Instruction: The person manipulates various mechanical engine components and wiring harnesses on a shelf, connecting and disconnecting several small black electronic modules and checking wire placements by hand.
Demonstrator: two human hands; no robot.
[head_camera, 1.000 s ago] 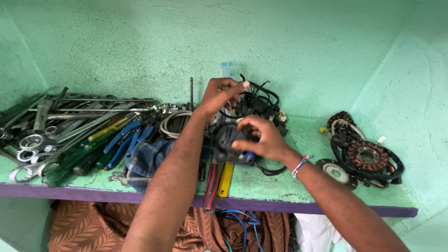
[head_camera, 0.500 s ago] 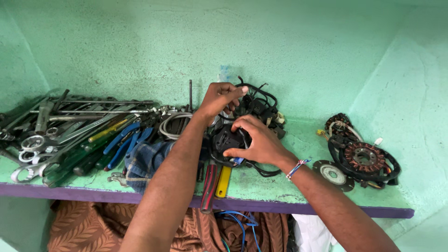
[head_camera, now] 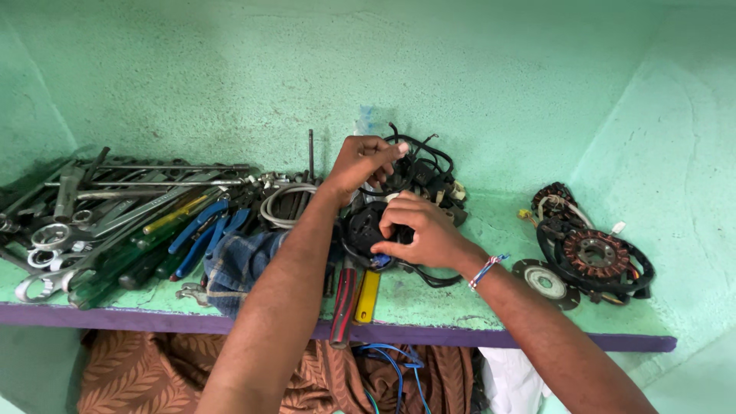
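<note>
Both hands (head_camera: 418,230) grip the black wiring bundle (head_camera: 418,172) between them.

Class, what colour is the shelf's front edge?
Purple; the shelf edge shows best in the head view.

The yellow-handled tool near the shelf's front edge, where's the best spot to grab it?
Probably the yellow handle itself, from the front. It points toward the purple shelf edge and lies bare there, while its far end is hidden under the black round part that the right hand holds. The red-and-black handle crowds its left.

Bright, even daylight; sharp, soft shadows
</note>
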